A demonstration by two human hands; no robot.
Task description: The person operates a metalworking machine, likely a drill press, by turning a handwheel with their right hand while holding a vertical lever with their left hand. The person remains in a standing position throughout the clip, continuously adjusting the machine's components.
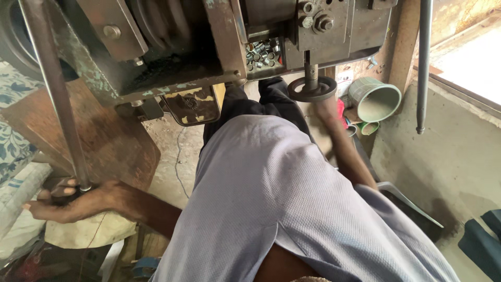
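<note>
Gripping lever knob (67, 189): left hand (73, 202) fingers closed | right hand (327, 110) blurred, fingers unclear

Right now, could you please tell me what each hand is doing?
Left hand: closed around the lower end of the long metal lever.
Right hand: at the small handwheel; grip cannot be told.

The shirt (282, 209) is pale lavender-grey and plain, the trousers (261, 102) black. The machine frame (172, 57) is dark brown with flaking teal-green paint; its handwheel (312, 89) is black. The cup (374, 99) is dull green, a cloth (13, 141) at the left white with a blue leaf print, the long lever (55, 94) rusty brown
</note>
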